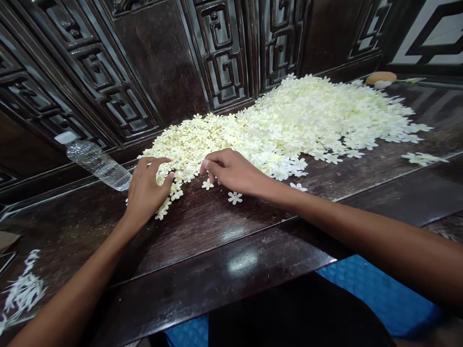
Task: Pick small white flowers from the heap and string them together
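1. Dim indoor light; two glare patches (240, 262) shine on my dark polished table (188, 294).
2. The pale flowers (289, 125) look nearly washed out.
3. Carved panels (220, 53) bend toward the frame's edges; shadows stay soft.

Left forearm (68, 284) cut off by the bottom edge, right forearm (361, 231) by the right edge; pale lump (379, 78) too blurred to identify; blue quilted cushion (376, 294) partly hidden behind dark cloth (300, 313).

Indoor craft bench, home or workshop unclear; glossy dark wooden table (202, 229) against carved dark-wood lattice panels (220, 58); heaped cream-white flowers (289, 127).
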